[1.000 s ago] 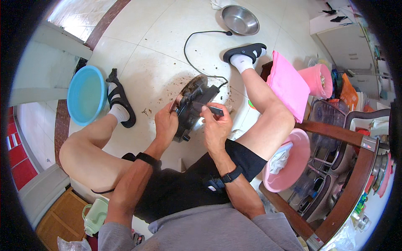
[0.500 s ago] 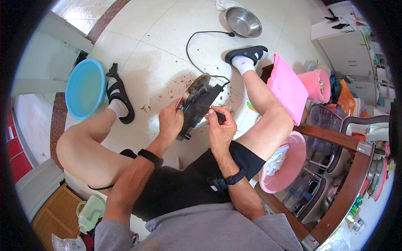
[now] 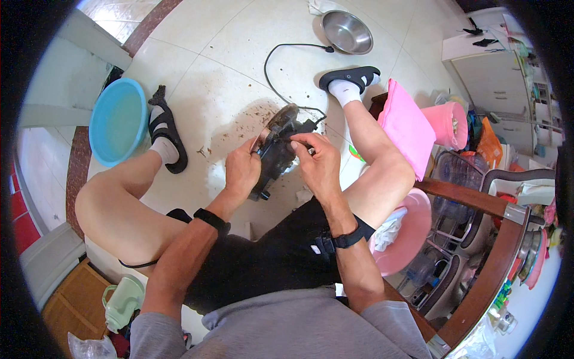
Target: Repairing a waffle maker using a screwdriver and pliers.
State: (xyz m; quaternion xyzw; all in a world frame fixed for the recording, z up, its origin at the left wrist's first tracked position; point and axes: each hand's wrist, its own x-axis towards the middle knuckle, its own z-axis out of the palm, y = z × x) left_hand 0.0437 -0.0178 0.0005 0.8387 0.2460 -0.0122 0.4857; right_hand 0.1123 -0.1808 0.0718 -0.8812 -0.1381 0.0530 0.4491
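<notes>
I held the corded circular saw (image 3: 276, 149) over my knees, above the littered tile floor (image 3: 197, 102). My left hand (image 3: 241, 172) was clamped round its dark body, and my right hand (image 3: 317, 163) had its fingers closed on the top by the blade guard. It seemed heavy, rigid and grimy, best gripped by the housing, away from the blade, with its power cord (image 3: 272, 66) trailing beyond my grip.

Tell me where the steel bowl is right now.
In the head view, the steel bowl sits on the tiled floor at the top, right of centre, beyond the sandalled right foot and beside the end of the black power cord.
</notes>
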